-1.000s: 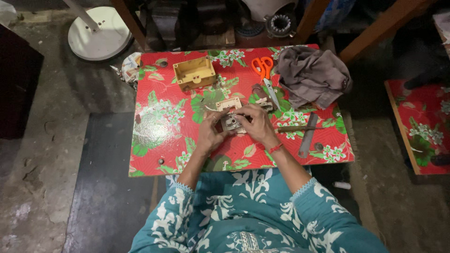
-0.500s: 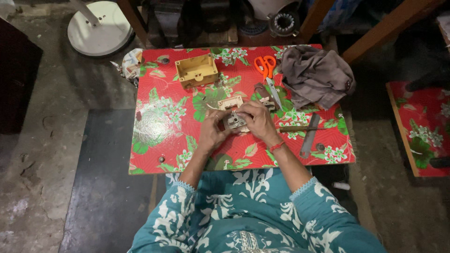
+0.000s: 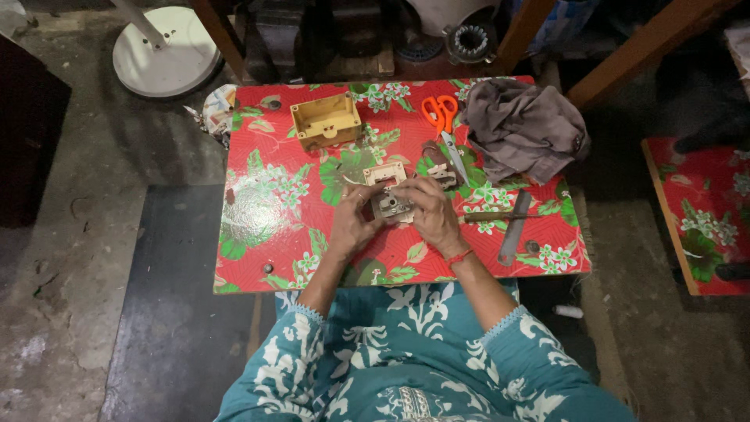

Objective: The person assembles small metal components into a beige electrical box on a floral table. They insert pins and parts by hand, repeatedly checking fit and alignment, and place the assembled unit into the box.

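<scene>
Both my hands meet over the middle of a small table covered in a red floral cloth (image 3: 266,211). My left hand (image 3: 351,223) and my right hand (image 3: 432,215) together grip a small grey-beige switch part (image 3: 391,205) with metal bits on it. Just beyond it lies a beige switch plate (image 3: 384,173) with a rectangular cut-out. Another small beige part (image 3: 443,177) rests by my right fingertips.
A yellow open plastic box (image 3: 326,121) stands at the table's far left. Orange-handled scissors (image 3: 444,117) and a crumpled grey cloth (image 3: 523,129) lie far right. Two dark flat tools (image 3: 512,228) lie right of my hand. A white round base (image 3: 164,51) sits on the floor.
My hands have stayed on the small part and shifted only slightly; the view has drifted a little. Nothing else on the table has moved.
</scene>
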